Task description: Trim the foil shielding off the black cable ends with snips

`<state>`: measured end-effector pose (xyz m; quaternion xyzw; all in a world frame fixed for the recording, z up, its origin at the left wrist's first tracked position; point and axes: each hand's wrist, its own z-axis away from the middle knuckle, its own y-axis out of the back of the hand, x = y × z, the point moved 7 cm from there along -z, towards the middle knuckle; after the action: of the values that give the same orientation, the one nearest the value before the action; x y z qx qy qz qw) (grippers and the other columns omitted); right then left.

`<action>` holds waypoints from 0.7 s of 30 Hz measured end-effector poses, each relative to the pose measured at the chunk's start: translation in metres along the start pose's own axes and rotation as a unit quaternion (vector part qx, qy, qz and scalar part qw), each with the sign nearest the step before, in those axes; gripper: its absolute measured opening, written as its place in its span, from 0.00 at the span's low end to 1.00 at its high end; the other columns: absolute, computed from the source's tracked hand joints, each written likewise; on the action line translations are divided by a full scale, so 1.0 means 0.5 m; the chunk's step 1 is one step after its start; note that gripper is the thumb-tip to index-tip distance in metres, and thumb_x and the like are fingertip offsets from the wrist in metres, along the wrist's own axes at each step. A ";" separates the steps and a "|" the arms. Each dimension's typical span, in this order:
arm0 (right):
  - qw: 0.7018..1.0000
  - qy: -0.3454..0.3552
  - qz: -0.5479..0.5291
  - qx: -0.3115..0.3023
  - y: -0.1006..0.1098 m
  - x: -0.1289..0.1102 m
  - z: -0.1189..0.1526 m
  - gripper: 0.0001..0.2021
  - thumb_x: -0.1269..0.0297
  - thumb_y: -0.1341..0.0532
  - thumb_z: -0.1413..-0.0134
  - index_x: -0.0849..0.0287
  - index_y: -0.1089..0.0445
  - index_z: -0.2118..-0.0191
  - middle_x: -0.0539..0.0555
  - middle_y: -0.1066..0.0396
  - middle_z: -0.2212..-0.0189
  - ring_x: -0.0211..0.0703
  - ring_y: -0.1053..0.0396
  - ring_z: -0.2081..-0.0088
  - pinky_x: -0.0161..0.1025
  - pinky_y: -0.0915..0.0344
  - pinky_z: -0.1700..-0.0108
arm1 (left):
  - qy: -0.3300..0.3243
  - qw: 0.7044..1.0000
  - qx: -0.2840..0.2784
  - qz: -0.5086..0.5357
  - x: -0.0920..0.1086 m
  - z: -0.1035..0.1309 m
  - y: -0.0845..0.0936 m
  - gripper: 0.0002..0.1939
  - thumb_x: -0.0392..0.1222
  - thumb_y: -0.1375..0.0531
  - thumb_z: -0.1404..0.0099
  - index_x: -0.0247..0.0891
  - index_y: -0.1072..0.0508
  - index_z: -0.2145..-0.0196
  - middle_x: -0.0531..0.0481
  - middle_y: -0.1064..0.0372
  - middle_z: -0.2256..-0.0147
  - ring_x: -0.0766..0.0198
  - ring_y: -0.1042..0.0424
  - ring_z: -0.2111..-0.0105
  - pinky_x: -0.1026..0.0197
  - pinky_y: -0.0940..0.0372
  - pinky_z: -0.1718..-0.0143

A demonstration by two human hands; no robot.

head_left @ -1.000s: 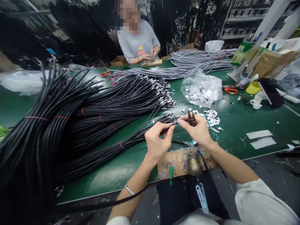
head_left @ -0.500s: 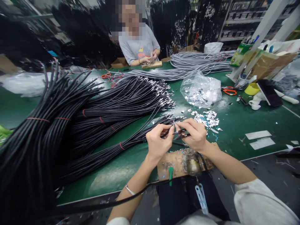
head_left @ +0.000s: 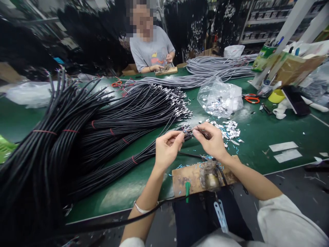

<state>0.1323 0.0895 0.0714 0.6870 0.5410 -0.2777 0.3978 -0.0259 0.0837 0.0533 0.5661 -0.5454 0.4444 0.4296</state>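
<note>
My left hand (head_left: 168, 147) is closed, thumb and fingertips pinched on the end of a black cable, with fine wires (head_left: 185, 129) fanning out at its tip. Close by on the right, my right hand (head_left: 212, 139) is closed around a slim dark tool (head_left: 203, 132), mostly hidden in the palm; its exact kind does not show. The two hands' fingertips are a short gap apart. Behind them lies a tied bundle of black cables (head_left: 120, 163) with stripped ends. Under the hands a wooden board (head_left: 181, 181) carries a stained metal fixture (head_left: 212, 176) and a green lever (head_left: 187, 190).
Large bundles of black cables (head_left: 133, 113) fill the left of the green table (head_left: 259, 137). White and blue scraps (head_left: 230, 130), a clear plastic bag (head_left: 221, 97) and orange-handled scissors (head_left: 252, 98) lie to the right. Across the table a person (head_left: 153, 48) works near grey cables (head_left: 218, 68).
My hands have moved slightly apart, the left one shifting left. The tool's prongs, visible below my right fingers before, have turned up into the hand. The person opposite has lowered one hand.
</note>
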 end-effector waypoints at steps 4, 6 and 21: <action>0.999 -0.006 -0.017 -0.048 -0.015 0.002 -0.001 0.09 0.61 0.39 0.45 0.61 0.25 0.66 0.53 0.30 0.72 0.36 0.34 0.71 0.35 0.38 0.71 | 0.018 0.999 -0.042 0.015 0.001 -0.005 -0.001 0.13 0.47 0.39 0.40 0.32 0.25 0.72 0.54 0.38 0.81 0.77 0.45 0.85 0.71 0.49 0.85; 0.997 -0.004 -0.030 -0.066 -0.020 -0.001 0.001 0.10 0.60 0.39 0.45 0.60 0.24 0.65 0.53 0.29 0.72 0.36 0.34 0.71 0.35 0.38 0.71 | 0.010 0.999 -0.043 0.013 0.002 -0.005 -0.001 0.13 0.47 0.39 0.40 0.32 0.26 0.72 0.54 0.38 0.81 0.77 0.44 0.85 0.70 0.48 0.85; 0.982 -0.071 -0.166 -0.062 -0.029 0.017 0.001 0.09 0.57 0.33 0.53 0.58 0.24 0.70 0.52 0.26 0.72 0.37 0.31 0.70 0.38 0.34 0.66 | -0.018 0.999 -0.037 -0.003 0.002 0.001 -0.011 0.08 0.40 0.34 0.46 0.33 0.27 0.74 0.54 0.34 0.78 0.73 0.34 0.82 0.70 0.38 0.81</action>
<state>0.1208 0.0950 0.0605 0.5404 0.6342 -0.3539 0.4247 -0.0205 0.0830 0.0541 0.5590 -0.5676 0.4125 0.4418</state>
